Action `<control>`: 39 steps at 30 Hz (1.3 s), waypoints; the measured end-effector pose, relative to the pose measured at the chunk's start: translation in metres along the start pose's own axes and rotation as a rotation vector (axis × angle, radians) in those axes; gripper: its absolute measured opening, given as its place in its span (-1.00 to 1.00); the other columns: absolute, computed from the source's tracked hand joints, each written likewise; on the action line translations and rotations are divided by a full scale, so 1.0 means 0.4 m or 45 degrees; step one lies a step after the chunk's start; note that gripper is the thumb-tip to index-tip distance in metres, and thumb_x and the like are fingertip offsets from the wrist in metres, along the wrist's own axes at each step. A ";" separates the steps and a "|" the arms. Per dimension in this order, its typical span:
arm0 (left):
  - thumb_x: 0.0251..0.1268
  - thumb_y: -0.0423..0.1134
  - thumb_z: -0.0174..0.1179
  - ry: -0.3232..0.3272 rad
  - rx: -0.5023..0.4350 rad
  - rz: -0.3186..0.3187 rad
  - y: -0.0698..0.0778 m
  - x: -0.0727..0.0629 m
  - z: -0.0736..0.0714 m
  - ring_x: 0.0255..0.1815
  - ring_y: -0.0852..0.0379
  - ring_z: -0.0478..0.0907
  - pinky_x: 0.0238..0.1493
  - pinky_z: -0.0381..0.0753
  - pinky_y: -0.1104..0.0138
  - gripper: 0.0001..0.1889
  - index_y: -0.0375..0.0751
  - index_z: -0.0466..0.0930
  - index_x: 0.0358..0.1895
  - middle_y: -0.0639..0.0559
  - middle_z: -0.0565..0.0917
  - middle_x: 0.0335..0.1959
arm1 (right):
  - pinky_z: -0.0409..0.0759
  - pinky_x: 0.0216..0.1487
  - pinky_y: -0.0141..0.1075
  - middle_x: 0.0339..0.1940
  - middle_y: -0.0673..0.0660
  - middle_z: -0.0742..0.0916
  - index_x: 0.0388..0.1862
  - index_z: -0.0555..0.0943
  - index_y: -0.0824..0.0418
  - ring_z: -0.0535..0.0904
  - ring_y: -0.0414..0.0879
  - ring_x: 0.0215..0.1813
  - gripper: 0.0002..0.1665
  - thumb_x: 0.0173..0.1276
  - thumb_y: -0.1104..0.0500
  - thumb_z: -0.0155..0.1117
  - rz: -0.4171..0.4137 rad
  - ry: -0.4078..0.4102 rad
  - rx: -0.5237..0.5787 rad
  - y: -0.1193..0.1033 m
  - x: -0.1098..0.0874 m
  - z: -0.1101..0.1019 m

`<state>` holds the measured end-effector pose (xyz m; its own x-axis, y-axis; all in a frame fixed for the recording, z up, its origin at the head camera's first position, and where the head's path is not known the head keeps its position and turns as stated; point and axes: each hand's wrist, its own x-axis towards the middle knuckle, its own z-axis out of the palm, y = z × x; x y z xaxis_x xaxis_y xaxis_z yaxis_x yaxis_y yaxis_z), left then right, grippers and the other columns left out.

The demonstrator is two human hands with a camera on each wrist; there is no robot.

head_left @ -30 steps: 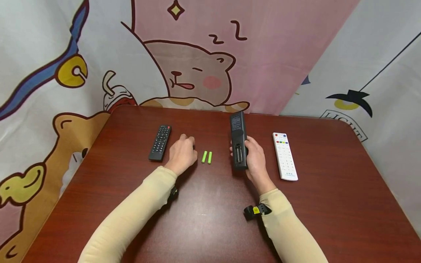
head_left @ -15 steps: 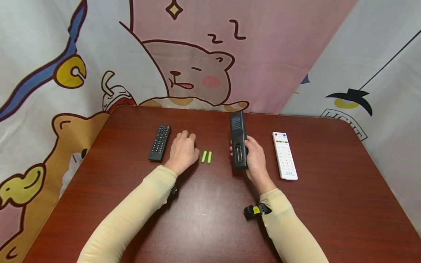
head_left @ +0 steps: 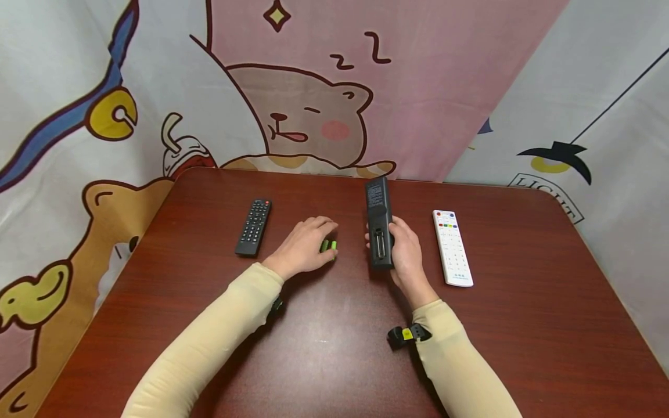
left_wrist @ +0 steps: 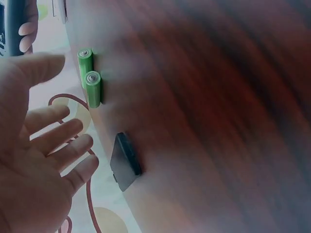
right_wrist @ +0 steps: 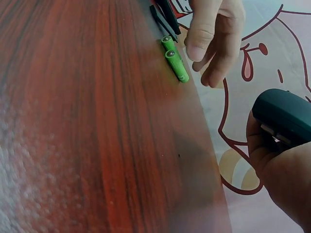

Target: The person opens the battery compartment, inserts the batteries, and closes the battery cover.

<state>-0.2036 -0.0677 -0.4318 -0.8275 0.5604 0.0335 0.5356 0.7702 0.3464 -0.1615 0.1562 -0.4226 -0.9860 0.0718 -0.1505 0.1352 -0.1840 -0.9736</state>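
Two green batteries [head_left: 333, 247] stand side by side in the head view, partly hidden by my left hand [head_left: 305, 244]. That hand hovers over them, fingers extended and thumb spread; in the left wrist view its fingers [left_wrist: 65, 145] hold nothing. My right hand [head_left: 407, 249] grips a black remote control [head_left: 380, 223], back side up, with its battery slot uncovered and a label at the far end. In the left wrist view a small dark flat piece [left_wrist: 125, 162] with a tab lies near the batteries [left_wrist: 93, 90]; the left hand hides it from the head view.
Another black remote [head_left: 254, 226] lies face up at the left on the brown table [head_left: 324, 360]. A white remote [head_left: 452, 248] lies face up at the right. Behind the table's far edge hangs a cartoon-print cloth [head_left: 418, 87].
My left hand has moved right from beside the batteries to above them, its fingers and thumb spreading out. The right hand and its remote control stay still.
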 end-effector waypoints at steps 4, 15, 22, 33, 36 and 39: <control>0.34 -0.02 0.39 -0.059 0.015 0.027 0.002 0.003 0.002 0.45 -0.14 0.39 0.42 0.37 -0.05 -0.31 -0.21 0.45 0.46 -0.13 0.47 0.44 | 0.71 0.06 -0.10 0.26 0.40 0.60 0.52 0.33 0.26 0.71 0.09 0.05 -0.46 0.70 0.15 -0.32 0.003 -0.002 0.002 -0.001 0.000 0.001; 0.31 -0.05 0.42 -0.105 0.045 0.044 0.003 0.004 0.012 0.40 -0.12 0.44 0.33 0.43 -0.03 -0.36 -0.18 0.51 0.41 -0.12 0.52 0.40 | 0.72 0.05 -0.12 0.26 0.39 0.60 0.52 0.34 0.25 0.72 -0.03 -0.02 -0.46 0.71 0.15 -0.32 0.006 -0.004 -0.009 0.001 -0.001 0.000; 0.30 -0.08 0.44 -0.091 0.055 0.063 0.005 0.004 0.013 0.31 -0.10 0.49 0.23 0.46 0.01 -0.41 -0.18 0.56 0.35 -0.10 0.58 0.32 | 0.71 0.06 -0.10 0.25 0.39 0.60 0.51 0.35 0.26 0.72 -0.01 -0.01 -0.46 0.71 0.15 -0.33 -0.009 -0.009 -0.008 0.006 -0.001 -0.002; 0.27 -0.16 0.47 -0.024 0.045 0.113 0.004 0.007 0.016 0.11 -0.01 0.54 0.06 0.47 0.07 -0.57 -0.13 0.65 0.18 -0.01 0.66 0.09 | 0.72 0.02 -0.13 0.24 0.40 0.61 0.50 0.36 0.27 0.73 -0.04 -0.05 -0.46 0.70 0.16 -0.33 -0.017 -0.002 -0.006 0.011 0.001 -0.003; 0.28 -0.16 0.47 -0.021 0.042 0.113 0.003 0.010 0.019 0.10 -0.01 0.55 0.06 0.47 0.08 -0.58 -0.13 0.66 0.17 0.00 0.67 0.06 | 0.72 0.01 -0.14 0.24 0.40 0.61 0.50 0.36 0.28 0.73 -0.06 -0.06 -0.46 0.69 0.17 -0.33 -0.020 -0.002 0.000 0.011 0.001 -0.003; 0.28 -0.15 0.47 -0.023 0.044 0.111 0.003 0.013 0.021 0.10 0.00 0.55 0.06 0.47 0.09 -0.59 -0.13 0.66 0.16 0.01 0.67 0.04 | 0.72 0.01 -0.14 0.24 0.41 0.61 0.49 0.36 0.28 0.73 -0.06 -0.06 -0.46 0.69 0.17 -0.33 -0.018 0.001 0.006 0.013 0.002 -0.004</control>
<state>-0.2059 -0.0612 -0.4390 -0.7744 0.6311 0.0452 0.6115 0.7280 0.3100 -0.1614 0.1570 -0.4281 -0.9878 0.0750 -0.1368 0.1207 -0.1876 -0.9748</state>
